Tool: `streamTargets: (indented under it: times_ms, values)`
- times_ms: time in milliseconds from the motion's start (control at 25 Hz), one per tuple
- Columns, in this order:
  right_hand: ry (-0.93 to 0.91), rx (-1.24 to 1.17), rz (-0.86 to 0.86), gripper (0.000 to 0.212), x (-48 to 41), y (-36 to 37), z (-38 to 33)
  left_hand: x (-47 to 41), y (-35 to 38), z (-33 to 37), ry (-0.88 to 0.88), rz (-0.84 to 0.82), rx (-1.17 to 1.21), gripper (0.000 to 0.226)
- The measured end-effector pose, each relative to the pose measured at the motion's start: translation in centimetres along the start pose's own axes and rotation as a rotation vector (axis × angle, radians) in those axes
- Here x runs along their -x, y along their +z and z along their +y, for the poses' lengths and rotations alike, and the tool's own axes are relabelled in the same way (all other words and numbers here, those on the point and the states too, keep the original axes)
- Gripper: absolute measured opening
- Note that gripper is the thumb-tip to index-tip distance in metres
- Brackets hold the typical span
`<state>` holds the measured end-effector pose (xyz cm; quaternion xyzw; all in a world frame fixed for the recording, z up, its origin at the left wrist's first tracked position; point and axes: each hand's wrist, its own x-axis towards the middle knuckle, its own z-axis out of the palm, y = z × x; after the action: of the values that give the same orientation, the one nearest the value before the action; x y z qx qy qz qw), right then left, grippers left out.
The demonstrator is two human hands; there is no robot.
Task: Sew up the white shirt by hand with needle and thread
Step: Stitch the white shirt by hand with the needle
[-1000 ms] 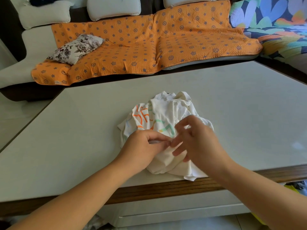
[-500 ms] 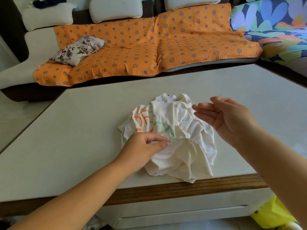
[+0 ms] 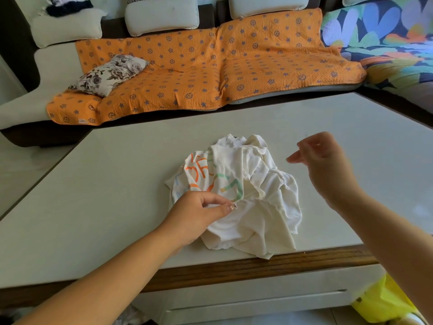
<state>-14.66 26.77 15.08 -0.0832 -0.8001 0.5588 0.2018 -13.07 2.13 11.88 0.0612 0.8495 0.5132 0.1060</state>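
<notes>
A crumpled white shirt (image 3: 257, 214) with orange and green print lies near the front edge of the pale table (image 3: 112, 184). My left hand (image 3: 199, 214) rests on the shirt's left side, pinching a fold of the fabric between thumb and forefinger. Above the table, to the right of the shirt, my right hand (image 3: 323, 160) is raised. Its thumb and forefinger are pressed together in a pinch and the little finger sticks out. The needle and thread in that pinch are too thin and blurred to make out.
The table's wooden front edge (image 3: 234, 270) runs just below the shirt. An orange-covered sofa (image 3: 210, 73) with a floral cushion (image 3: 110, 73) stands behind the table. A yellow bag (image 3: 384, 299) lies on the floor at the lower right.
My right hand left the seam beside my left hand and swung up and to the right, then curled its fingers. My left hand kept its pinch on the shirt.
</notes>
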Motion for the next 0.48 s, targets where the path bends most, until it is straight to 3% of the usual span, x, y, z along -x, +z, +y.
streamTargets:
  times_ms: [120,200,360,480]
  values:
    - [-0.175,0.307,-0.345,0.009,2.6,1.3,-0.5,0.0,0.1,0.2,0.012,0.017,0.02,0.006]
    - [-0.372,0.435,-0.478,0.009,4.6,2.7,0.2,-0.2,0.2,0.3,0.027,0.032,0.052,0.006]
    - [-0.724,0.482,-0.374,0.012,4.9,3.6,2.7,-1.1,-0.1,0.0,0.081,0.122,-0.02,0.007]
    - [-0.744,0.561,-0.374,0.021,4.5,3.8,4.4,-2.2,0.2,-0.7,0.18,0.213,-0.208,0.01]
